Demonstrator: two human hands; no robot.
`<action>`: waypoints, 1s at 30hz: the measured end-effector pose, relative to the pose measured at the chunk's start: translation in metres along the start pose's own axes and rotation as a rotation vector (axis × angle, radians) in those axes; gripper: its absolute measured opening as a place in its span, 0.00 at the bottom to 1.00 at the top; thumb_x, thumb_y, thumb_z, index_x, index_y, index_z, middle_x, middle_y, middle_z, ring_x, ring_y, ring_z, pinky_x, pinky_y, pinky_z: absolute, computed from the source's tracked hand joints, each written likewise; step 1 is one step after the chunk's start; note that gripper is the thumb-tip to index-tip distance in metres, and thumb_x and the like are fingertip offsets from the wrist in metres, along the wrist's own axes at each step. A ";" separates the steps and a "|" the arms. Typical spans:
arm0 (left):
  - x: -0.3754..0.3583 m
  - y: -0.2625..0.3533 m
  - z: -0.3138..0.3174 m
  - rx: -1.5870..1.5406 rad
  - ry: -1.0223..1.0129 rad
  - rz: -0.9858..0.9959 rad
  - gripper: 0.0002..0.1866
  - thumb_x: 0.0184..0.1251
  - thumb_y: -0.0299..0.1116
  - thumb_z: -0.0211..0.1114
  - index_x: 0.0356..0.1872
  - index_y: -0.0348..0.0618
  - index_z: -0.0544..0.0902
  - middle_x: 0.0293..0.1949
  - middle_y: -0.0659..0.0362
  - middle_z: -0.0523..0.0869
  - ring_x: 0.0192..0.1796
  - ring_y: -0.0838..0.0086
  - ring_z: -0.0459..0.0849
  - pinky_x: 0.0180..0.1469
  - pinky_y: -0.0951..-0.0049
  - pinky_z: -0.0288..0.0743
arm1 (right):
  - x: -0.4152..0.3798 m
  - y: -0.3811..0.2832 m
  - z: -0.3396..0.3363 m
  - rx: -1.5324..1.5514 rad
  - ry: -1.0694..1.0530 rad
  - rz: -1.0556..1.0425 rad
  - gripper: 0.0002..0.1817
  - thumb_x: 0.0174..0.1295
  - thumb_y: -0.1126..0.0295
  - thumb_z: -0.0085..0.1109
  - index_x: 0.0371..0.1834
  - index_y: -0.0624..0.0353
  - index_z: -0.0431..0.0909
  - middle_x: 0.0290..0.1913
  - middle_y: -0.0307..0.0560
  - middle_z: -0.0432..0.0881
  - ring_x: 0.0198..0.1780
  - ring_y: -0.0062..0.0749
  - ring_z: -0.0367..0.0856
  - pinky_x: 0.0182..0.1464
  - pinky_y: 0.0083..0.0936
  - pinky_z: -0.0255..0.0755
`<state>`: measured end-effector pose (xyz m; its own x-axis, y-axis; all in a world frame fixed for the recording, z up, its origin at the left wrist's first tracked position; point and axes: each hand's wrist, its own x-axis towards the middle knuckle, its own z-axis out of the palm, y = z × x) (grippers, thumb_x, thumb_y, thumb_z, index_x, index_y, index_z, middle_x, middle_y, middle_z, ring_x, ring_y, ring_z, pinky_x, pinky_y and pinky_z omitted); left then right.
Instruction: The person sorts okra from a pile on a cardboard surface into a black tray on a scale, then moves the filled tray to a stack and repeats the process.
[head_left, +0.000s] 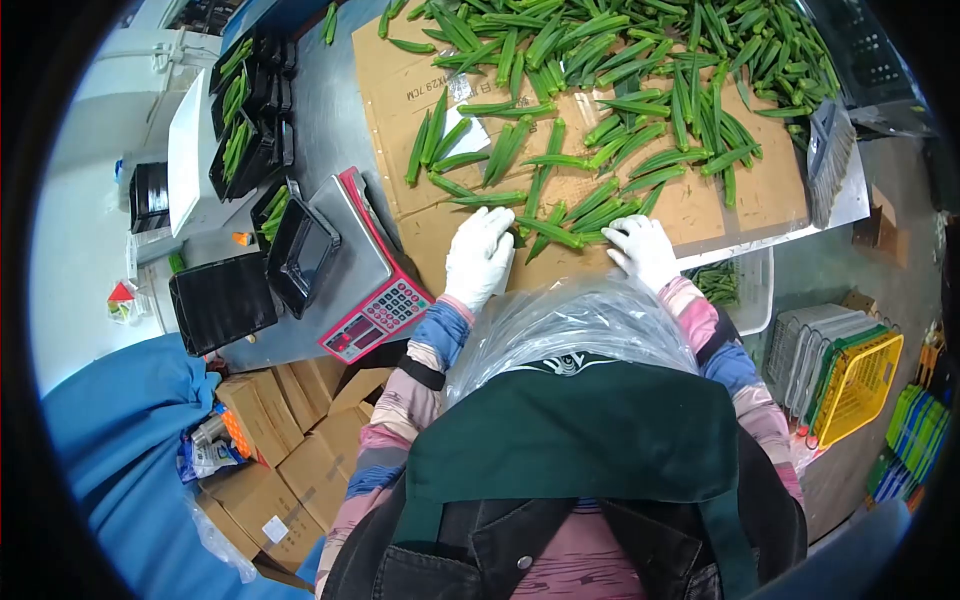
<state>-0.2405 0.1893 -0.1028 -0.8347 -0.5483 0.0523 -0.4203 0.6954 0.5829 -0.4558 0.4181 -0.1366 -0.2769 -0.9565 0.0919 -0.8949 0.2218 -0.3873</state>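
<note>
Green okra pods [545, 233] lie in a small row between my two hands, near the front edge of a flattened cardboard sheet [395, 120]. My left hand [481, 252], in a white glove, rests at the left ends of these pods with its fingers stretched out; part of its thumb side is hidden. On the other side, my gloved right hand [640, 248] has its fingers apart, with the tips touching the pods' right ends. More loose okra [640, 140] is scattered ahead, and a dense okra pile [740, 40] covers the far right.
A red-edged digital scale [375, 310] stands left of my hands, with black trays [303, 255] beside it. Filled trays [240, 150] stand farther left. A brush [832, 160] lies at the right edge. Below are cardboard boxes [265, 410] and a yellow basket [858, 390].
</note>
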 end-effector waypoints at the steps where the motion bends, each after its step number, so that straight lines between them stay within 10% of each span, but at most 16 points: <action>1: -0.004 -0.001 -0.001 -0.008 -0.049 -0.018 0.16 0.66 0.34 0.65 0.54 0.49 0.86 0.58 0.52 0.85 0.65 0.51 0.78 0.69 0.57 0.69 | 0.003 0.001 0.003 -0.041 -0.069 0.010 0.15 0.59 0.62 0.65 0.49 0.50 0.85 0.49 0.38 0.82 0.56 0.38 0.76 0.57 0.36 0.69; 30: -0.067 -0.011 -0.034 -0.014 0.063 -0.251 0.12 0.68 0.32 0.65 0.49 0.45 0.87 0.56 0.52 0.87 0.66 0.55 0.78 0.70 0.60 0.68 | 0.173 -0.086 0.059 -0.026 0.010 -0.176 0.09 0.62 0.69 0.55 0.43 0.56 0.78 0.41 0.48 0.80 0.46 0.43 0.80 0.51 0.40 0.71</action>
<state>-0.1678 0.2025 -0.0850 -0.6811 -0.7308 -0.0455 -0.6062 0.5279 0.5949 -0.4058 0.2220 -0.1415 -0.1188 -0.9791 0.1652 -0.9386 0.0564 -0.3404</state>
